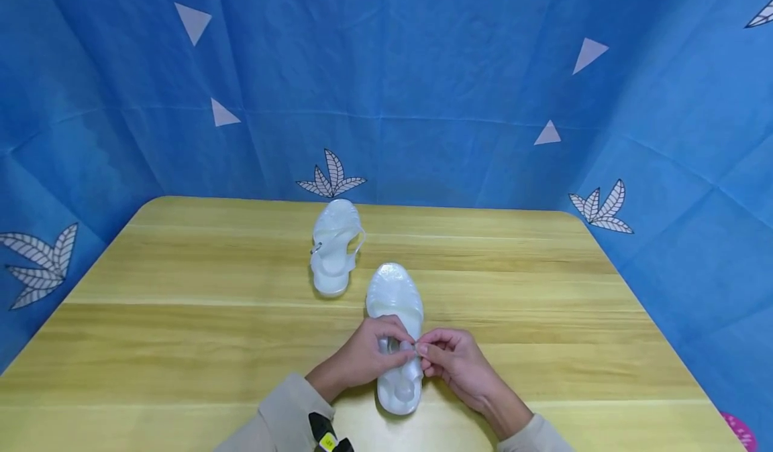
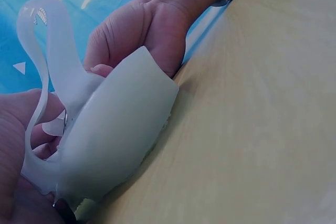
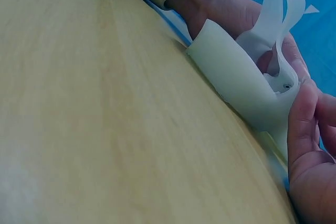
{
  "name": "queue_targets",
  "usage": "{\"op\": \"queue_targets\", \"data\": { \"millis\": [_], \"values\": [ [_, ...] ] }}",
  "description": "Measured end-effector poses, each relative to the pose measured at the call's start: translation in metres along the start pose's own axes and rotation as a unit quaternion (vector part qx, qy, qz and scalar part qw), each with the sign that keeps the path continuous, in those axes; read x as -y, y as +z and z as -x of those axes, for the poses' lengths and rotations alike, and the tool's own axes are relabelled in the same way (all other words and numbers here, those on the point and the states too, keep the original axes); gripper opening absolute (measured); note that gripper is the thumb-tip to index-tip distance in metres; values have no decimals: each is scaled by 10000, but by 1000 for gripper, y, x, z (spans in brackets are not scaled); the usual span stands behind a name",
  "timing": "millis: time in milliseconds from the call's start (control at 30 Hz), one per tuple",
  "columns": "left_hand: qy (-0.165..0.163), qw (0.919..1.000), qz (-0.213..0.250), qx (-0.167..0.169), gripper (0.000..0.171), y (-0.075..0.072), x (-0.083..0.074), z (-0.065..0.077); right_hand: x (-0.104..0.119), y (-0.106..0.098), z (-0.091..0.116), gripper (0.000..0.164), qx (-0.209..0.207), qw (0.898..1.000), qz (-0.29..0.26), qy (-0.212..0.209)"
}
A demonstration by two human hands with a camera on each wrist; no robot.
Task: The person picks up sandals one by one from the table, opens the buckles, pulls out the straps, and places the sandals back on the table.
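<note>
A glossy white sandal [image 1: 394,290] lies on the table between the two hands, its toe pointing away from me. My left hand [image 1: 366,353] reaches over it from the left and pinches its thin strap near the right side. At the same spot my right hand [image 1: 454,363] pinches the strap with thumb and index finger, and the fingertips of both hands nearly meet there. In the right wrist view the looped strap [image 3: 295,3] stands up above the sandal. A small metal fitting [image 3: 286,86] shows close to the right fingertips. Fingers partly hide the strap's end.
A second white sandal [image 1: 331,274] lies farther back and to the left, its strap looped out to the right. The wooden table [image 1: 543,291] ends at a blue curtain [image 1: 423,70] with leaf and triangle prints. Something pink [image 1: 738,430] shows at the lower right.
</note>
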State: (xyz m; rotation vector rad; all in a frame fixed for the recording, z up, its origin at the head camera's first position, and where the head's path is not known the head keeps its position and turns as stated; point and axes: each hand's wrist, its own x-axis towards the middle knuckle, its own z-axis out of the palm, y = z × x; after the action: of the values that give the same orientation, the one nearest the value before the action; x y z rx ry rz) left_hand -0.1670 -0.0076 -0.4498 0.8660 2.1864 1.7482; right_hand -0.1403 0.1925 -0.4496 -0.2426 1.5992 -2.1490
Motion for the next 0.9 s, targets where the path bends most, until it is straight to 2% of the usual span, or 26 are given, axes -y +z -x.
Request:
{"op": "queue_targets", "data": {
  "millis": [433,667,900],
  "values": [
    [55,9998,184,-26,11,-5,2,0,1,-1,1,7,162,9997,-5,-156],
    [139,9996,152,-170,11,-3,4,0,1,3,2,7,-231,9974,673,-75],
    [176,9992,177,-300,9,-1,2,1,-1,5,2,16,-261,9927,1148,-251]
  ]
}}
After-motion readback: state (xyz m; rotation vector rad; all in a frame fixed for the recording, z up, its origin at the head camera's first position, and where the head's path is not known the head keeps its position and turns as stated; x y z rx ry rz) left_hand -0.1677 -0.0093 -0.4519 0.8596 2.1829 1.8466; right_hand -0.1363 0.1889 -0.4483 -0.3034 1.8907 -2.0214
